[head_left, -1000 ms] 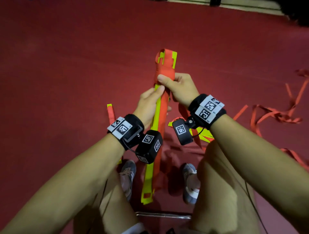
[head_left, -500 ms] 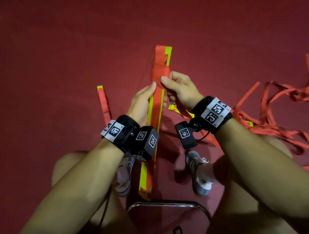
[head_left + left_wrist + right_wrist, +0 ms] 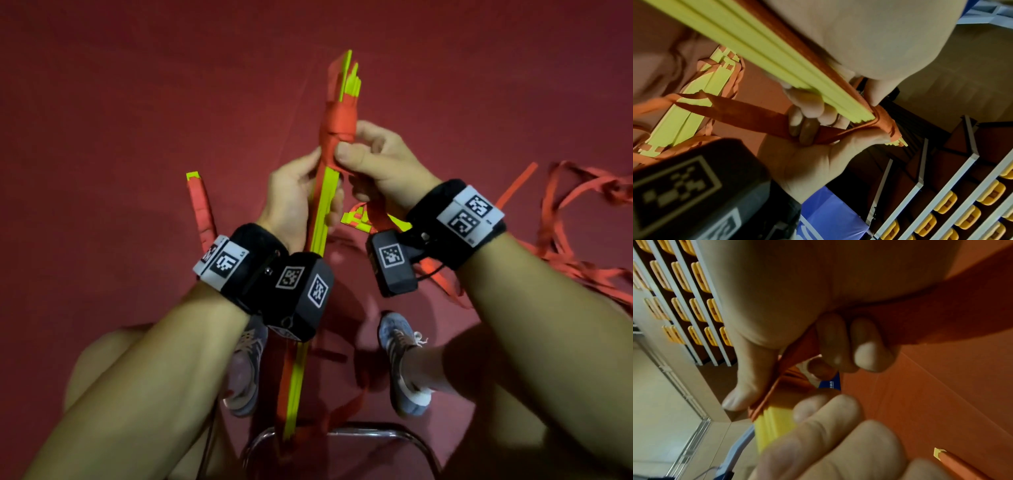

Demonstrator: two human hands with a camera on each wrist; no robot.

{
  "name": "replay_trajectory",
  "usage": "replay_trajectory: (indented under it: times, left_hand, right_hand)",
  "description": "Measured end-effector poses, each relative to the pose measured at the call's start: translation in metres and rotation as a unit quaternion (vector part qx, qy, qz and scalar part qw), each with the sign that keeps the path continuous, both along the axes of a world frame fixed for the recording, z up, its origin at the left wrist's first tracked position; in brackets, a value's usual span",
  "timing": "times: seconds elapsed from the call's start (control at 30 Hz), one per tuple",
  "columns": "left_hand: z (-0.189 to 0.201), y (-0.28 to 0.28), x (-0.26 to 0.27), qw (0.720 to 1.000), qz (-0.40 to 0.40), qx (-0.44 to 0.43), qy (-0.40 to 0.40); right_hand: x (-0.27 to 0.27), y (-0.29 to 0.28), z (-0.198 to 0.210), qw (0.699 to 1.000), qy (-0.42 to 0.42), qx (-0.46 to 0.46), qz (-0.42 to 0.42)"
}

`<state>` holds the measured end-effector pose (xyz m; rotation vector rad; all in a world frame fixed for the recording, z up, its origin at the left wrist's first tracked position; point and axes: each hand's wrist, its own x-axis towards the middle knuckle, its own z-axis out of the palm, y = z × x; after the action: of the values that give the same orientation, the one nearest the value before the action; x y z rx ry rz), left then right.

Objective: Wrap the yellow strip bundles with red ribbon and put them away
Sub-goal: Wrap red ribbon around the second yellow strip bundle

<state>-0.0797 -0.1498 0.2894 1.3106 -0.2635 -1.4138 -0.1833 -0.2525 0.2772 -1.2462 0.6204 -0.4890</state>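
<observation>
Red ribbon [image 3: 337, 126] is wound thick round the far end of the yellow strip bundle [image 3: 323, 219], which is held in the air, running from 6 to 12 o'clock in the head view. The left hand [image 3: 294, 202] is curled round the shaft just below the wrap. The right hand [image 3: 380, 161] pinches the last turn against the strips with its thumb, its other fingers folded in.

What I'd watch for: the strip tips at 12 o'clock look fanned rather than flush, so a slack turn could let one slide out. If that thumb lifts before the tail is tucked, I'd expect the turns to loosen. The tail seems to drop toward the loose ribbon heap [image 3: 565, 212] at 3 o'clock and might snag there.

Only the left wrist view shows the tail drawn straight through the fingers [image 3: 807, 131], with loose floor strips [image 3: 674, 128] beyond them. Only the head view shows the wrapped bundle [image 3: 200, 205] lying at 9 o'clock. The right wrist view is too blurred for me to add more than the thumb on ribbon.
</observation>
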Motion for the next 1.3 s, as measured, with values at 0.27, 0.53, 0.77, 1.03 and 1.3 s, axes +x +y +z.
replay_trajectory:
  times: [0.27, 0.53, 0.77, 1.03, 1.3]
  left_hand:
    - [-0.014, -0.011, -0.001, 0.993, -0.030, 0.043, -0.103]
    - [-0.027, -0.017, -0.007, 0.991, 0.031, -0.017, -0.127]
    - [-0.030, -0.012, -0.005, 0.982, 0.009, -0.060, -0.180]
    - [-0.032, -0.011, -0.003, 0.987, 0.049, -0.049, -0.144]
    - [-0.027, -0.012, -0.001, 0.995, 0.069, 0.022, -0.070]
  right_hand:
    - [0.005, 0.006, -0.017, 0.995, 0.022, -0.093, -0.020]
    - [0.007, -0.004, -0.025, 0.988, 0.068, -0.059, -0.129]
    - [-0.004, -0.017, -0.014, 0.996, 0.038, 0.035, -0.071]
    - [-0.013, -0.020, -0.021, 0.993, 0.111, -0.014, -0.025]
    - [-0.008, -0.017, -0.019, 0.991, 0.110, -0.058, -0.050]
